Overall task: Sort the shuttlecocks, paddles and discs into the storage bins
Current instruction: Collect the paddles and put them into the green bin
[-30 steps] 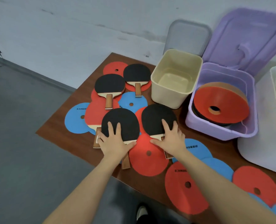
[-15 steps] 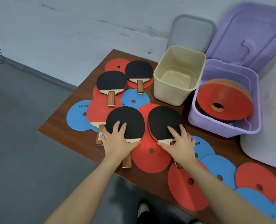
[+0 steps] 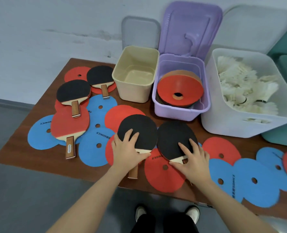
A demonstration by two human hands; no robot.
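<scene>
Now each hand, left hand [image 3: 126, 152] and right hand [image 3: 194, 163], presses flat-fingered on a black paddle among mirrored "SONICE" discs [image 3: 95, 147].

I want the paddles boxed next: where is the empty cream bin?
In the head view, the cream bin stands at the table's far edge, left of the purple bin, behind the paddles.
</scene>
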